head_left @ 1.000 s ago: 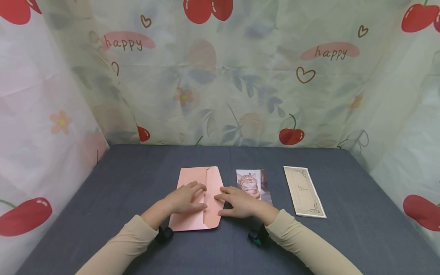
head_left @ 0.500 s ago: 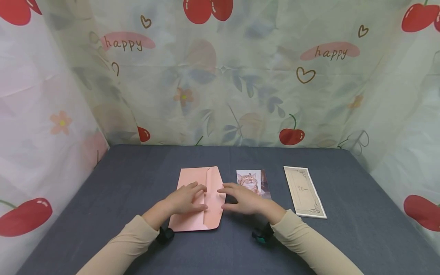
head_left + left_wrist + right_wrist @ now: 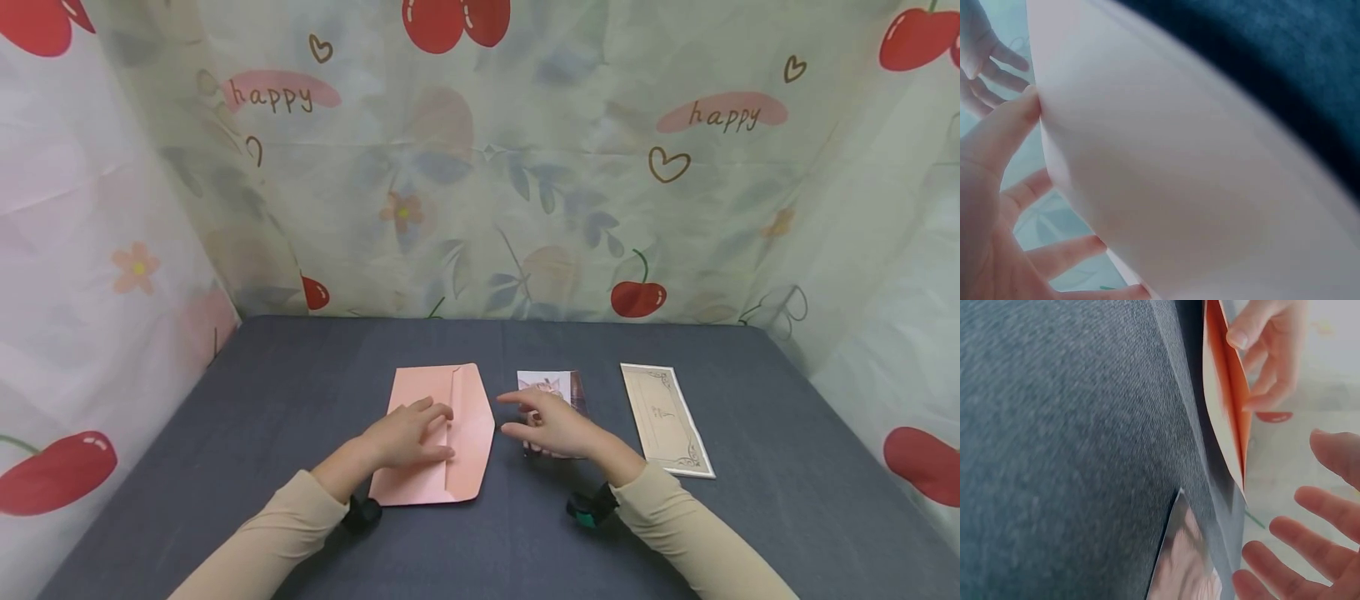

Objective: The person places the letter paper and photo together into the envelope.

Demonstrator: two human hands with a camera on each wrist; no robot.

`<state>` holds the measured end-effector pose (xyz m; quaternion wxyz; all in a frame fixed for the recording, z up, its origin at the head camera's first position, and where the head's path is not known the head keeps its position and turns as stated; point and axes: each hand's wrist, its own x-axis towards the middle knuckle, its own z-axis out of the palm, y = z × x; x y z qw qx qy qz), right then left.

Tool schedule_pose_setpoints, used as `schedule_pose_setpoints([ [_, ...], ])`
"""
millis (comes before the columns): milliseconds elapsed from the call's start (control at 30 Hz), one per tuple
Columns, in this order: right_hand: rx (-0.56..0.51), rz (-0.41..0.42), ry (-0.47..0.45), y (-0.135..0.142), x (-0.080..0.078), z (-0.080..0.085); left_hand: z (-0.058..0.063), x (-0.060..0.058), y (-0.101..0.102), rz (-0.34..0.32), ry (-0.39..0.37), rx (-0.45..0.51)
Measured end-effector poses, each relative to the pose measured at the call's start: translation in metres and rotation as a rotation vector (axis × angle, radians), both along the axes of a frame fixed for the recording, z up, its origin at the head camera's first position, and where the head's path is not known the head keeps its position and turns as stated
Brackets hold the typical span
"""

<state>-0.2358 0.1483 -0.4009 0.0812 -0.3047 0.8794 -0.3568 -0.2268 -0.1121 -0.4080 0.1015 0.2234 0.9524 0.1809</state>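
A pink envelope [image 3: 423, 383] lies on the dark cloth with its flap [image 3: 474, 442] folded out to the right. My left hand [image 3: 405, 435] rests its fingertips on the envelope's body beside the flap crease; the left wrist view has the fingertips and thumb right at the edge of the paper [image 3: 1166, 150]. Off the flap's right edge, my right hand [image 3: 561, 427] hovers with spread fingers and holds nothing. It overlaps a cat photo [image 3: 542, 381] and covers its middle. The right wrist view catches a corner of that photo [image 3: 1180, 569] below the spread fingers [image 3: 1316, 544].
A long cream card [image 3: 663, 417] with ornate dark corners lies to the right of the photo. Under everything is a dark blue-grey tablecloth [image 3: 315, 358]. A printed fabric curtain [image 3: 487, 208] hangs behind and at both sides.
My right hand has lifted off the envelope flap and moved right, over the cat photo. My left hand has stayed on the envelope.
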Motion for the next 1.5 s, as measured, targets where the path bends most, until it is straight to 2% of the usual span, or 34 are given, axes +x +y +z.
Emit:
schedule_pose_setpoints([
  [200,-0.085,-0.034,-0.02,0.012,-0.002,-0.005,-0.001,0.001,-0.001,-0.004,0.006,0.01],
  [467,-0.136,-0.15,-0.029,0.029,-0.009,-0.01,-0.001,0.002,-0.001,-0.012,0.01,0.022],
  [633,-0.178,-0.194,-0.01,0.039,-0.012,-0.01,0.0,0.003,-0.001,-0.011,0.014,0.019],
  [833,-0.165,-0.29,-0.021,0.053,-0.015,-0.009,0.001,0.003,-0.001,-0.01,0.013,0.022],
  [1267,-0.16,-0.495,-0.145,0.081,-0.021,-0.011,0.0,0.003,-0.001,-0.005,0.007,0.018],
  [1500,-0.181,-0.559,-0.216,0.089,-0.024,-0.015,-0.001,0.001,-0.001,-0.004,0.012,0.015],
])
